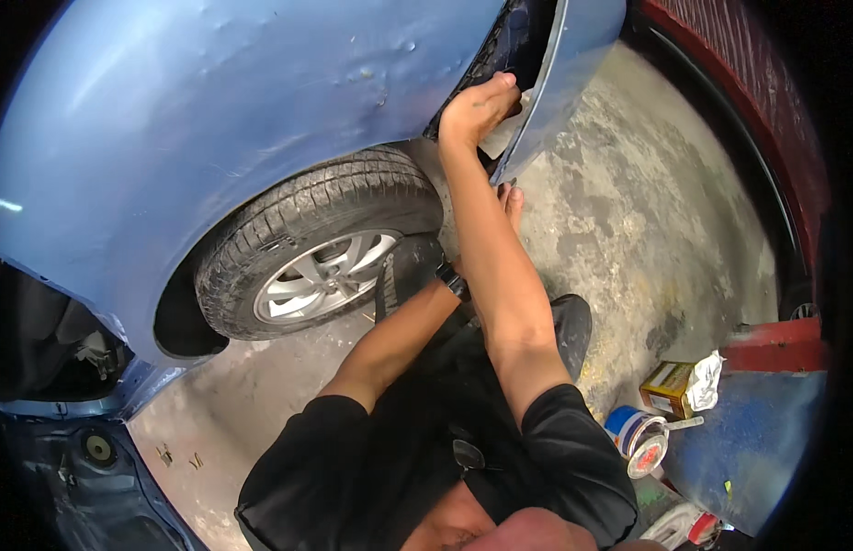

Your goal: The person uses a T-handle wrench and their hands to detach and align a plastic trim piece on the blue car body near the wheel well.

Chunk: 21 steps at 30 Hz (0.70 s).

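Observation:
A blue car's dented fender curves over a black tire with a silver wheel. Behind the fender, the car door stands ajar. My right hand reaches into the gap between fender and door, back of the hand up and fingers bent together; what they grip, if anything, is hidden. Beneath my right forearm passes my left arm, a dark watch on its wrist. Only some fingers of my left hand show, closed at the door's lower corner; the rest is covered by my right forearm.
At right, a dark red car body borders the stained concrete floor. Near my right elbow are a gold box with foil, a blue-and-white tin and a blue panel. A dark painted panel lies lower left.

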{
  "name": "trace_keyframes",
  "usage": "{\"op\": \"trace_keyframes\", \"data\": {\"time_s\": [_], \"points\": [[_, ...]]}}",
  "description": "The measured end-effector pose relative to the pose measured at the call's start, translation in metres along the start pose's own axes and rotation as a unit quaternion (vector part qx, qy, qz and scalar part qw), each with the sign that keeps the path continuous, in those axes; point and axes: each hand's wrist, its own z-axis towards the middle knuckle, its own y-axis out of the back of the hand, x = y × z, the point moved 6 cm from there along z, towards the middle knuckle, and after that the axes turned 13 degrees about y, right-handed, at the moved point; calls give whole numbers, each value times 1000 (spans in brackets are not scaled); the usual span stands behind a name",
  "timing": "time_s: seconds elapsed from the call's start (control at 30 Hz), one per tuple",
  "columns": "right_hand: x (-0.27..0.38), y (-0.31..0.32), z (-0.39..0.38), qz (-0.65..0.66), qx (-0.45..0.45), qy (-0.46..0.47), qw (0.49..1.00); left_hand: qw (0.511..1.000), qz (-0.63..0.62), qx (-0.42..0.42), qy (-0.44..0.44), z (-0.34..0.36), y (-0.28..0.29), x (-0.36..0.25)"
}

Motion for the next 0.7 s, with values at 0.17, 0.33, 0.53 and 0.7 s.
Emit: {"op": "trace_keyframes", "data": {"time_s": [0.17, 0.33, 0.53, 0.7], "points": [[-2, 3, 17, -10, 7, 54, 998, 998, 15, 13, -61, 2, -14, 11], [-2, 8, 22, -53, 66, 175, 981, 987, -145, 63, 39, 7, 21, 11], [44, 9, 15, -101, 115, 360, 921, 969, -184, -162, 5, 49, 102, 10], [1, 8, 42, -130, 123, 284, 942, 925, -374, -23, -70, 74, 90, -27]]}}
